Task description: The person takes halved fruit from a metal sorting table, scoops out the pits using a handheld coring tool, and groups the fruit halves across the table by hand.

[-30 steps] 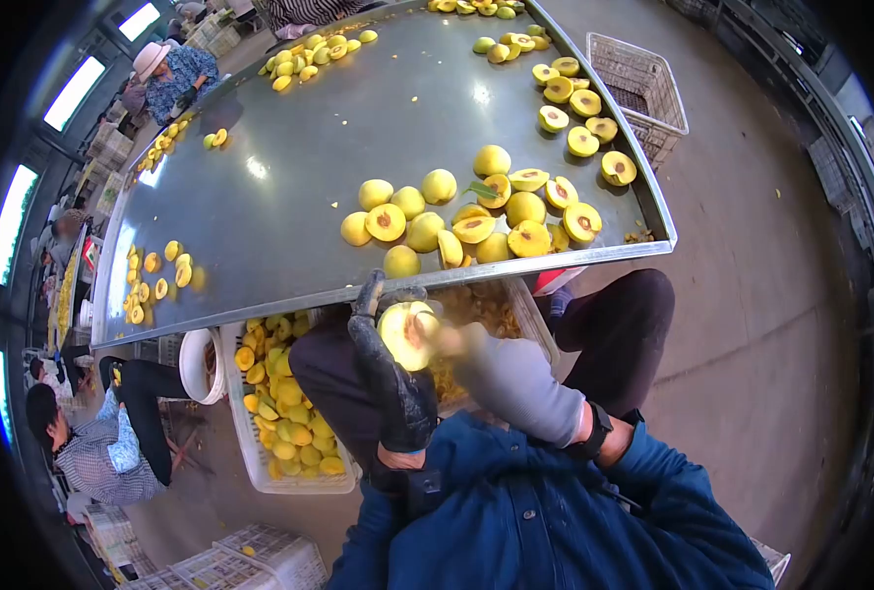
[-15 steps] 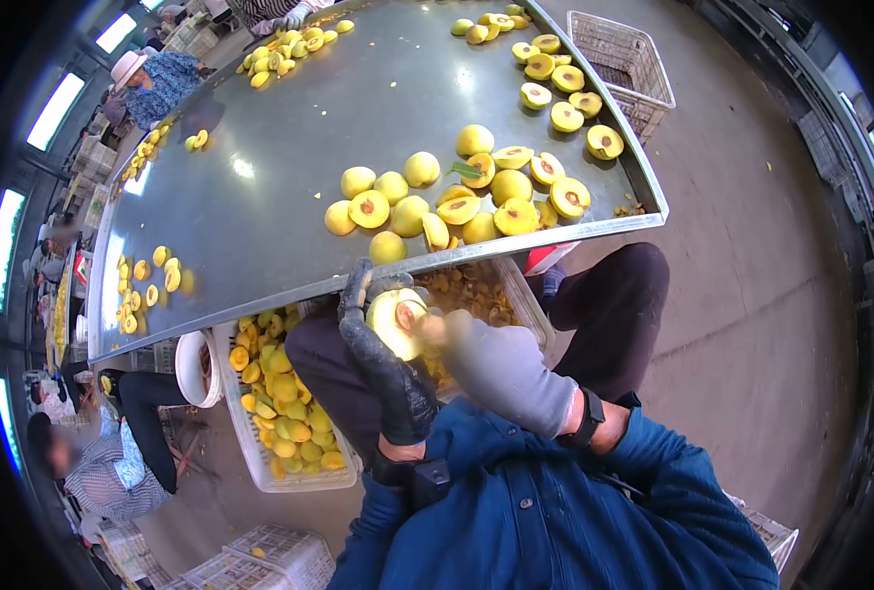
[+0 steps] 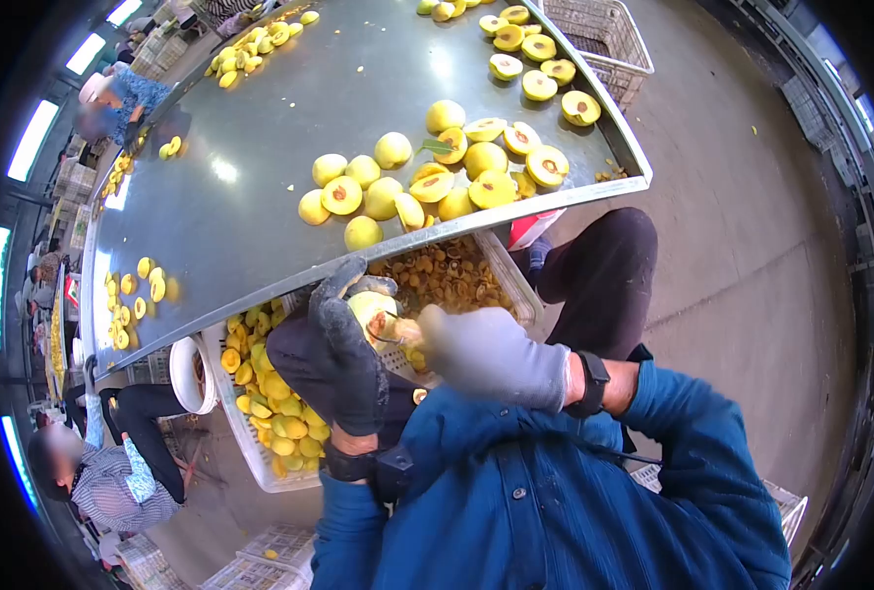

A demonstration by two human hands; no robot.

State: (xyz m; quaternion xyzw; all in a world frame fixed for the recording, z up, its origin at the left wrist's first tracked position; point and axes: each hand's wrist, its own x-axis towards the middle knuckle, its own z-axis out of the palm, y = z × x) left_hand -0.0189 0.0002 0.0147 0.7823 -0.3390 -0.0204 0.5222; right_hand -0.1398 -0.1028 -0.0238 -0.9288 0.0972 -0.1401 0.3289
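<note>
My left hand (image 3: 346, 344), in a dark glove, is wrapped round a halved yellow fruit (image 3: 370, 317) below the table's front edge. The cut face with its brown pit cavity is turned toward my right hand (image 3: 486, 356). That hand wears a grey glove and is closed round a small tool (image 3: 407, 330), mostly hidden and blurred, whose tip is at the pit. Above them, whole and halved fruits (image 3: 440, 181) lie on the metal table (image 3: 260, 197), with a green leaf (image 3: 436, 147) among them.
A crate of yellow fruit (image 3: 284, 403) stands left of my legs, and a crate of pits and scraps (image 3: 447, 277) sits under the table edge. A white bucket (image 3: 190, 376) is further left. Co-workers (image 3: 112, 482) sit at the left. An open crate (image 3: 594, 44) stands beyond the table's right edge.
The view has shifted, so the table and fruits sit further left and higher. Both hands stay together at the held fruit half, my right hand moving slightly at the pit.
</note>
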